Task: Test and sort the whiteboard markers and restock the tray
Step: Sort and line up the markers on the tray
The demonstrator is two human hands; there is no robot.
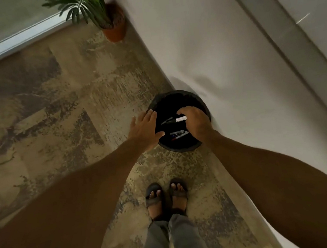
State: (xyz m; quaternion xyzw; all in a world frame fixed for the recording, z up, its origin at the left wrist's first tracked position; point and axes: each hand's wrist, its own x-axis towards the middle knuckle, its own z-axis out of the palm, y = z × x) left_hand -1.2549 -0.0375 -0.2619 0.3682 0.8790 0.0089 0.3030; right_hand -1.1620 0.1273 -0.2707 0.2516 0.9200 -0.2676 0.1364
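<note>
The left hand (146, 128) is spread flat with straight fingers and holds nothing, its fingertips at the left rim of the black bin (181, 148), which stands on the carpet (57, 119) against the wall (211, 54). Just right of it, over the bin's mouth, a white-barrelled marker (179, 119) with a dark cap sticks out leftward from the right hand (196, 123), whose fingers are curled round its other end. Below that grip, nearer the person, several loose markers (178, 135) lie inside the bin.
</note>
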